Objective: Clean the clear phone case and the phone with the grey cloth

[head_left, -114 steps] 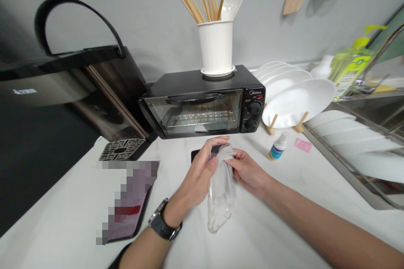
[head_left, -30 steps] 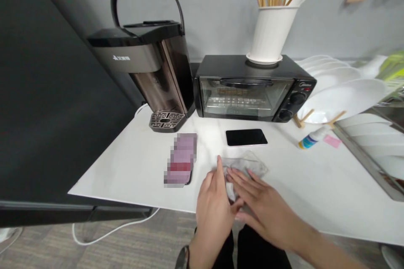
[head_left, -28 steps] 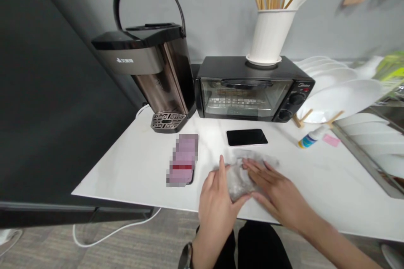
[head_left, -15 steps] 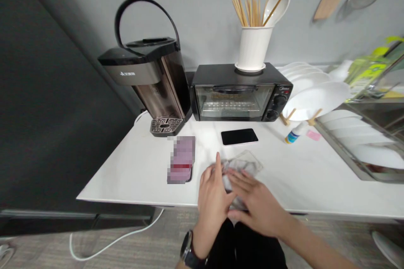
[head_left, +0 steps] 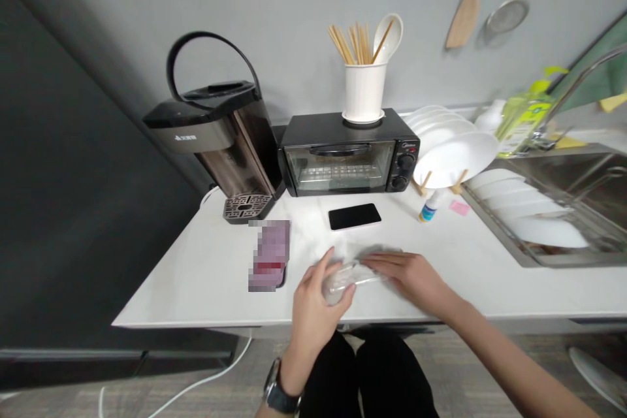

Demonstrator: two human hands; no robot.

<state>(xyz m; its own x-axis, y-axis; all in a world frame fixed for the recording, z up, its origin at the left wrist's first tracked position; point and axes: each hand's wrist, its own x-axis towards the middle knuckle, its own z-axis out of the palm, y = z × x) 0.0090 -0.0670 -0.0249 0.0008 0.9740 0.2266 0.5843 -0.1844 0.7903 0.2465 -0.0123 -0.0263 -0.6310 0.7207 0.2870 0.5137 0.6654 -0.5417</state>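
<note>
A clear, see-through phone case [head_left: 356,276] is between my hands just over the front of the white counter [head_left: 196,294]. My left hand [head_left: 313,307] grips its left end, thumb on the near edge and fingers on the far side. My right hand [head_left: 409,277] is closed at the right end, fingers pressed together there; its fingertips are slightly blurred. Behind the case shows a pale, whitish patch whose kind I cannot tell. Beyond my hands lies a black-screened phone [head_left: 354,216]. Left of them is a purple phone-shaped item [head_left: 273,248], partly pixelated.
At the back stand a water dispenser [head_left: 240,150] and a toaster oven [head_left: 337,170] bearing a white cup [head_left: 363,91] of chopsticks. To the right are a small bottle [head_left: 429,208], a pink slip [head_left: 459,208], racked plates [head_left: 458,160] and a sink [head_left: 519,255] with bowls.
My hands were together over a crumpled whitish cloth, with a clear outline beyond it. Now they are farther apart, with the clear case between them. The camera view has shifted right.
</note>
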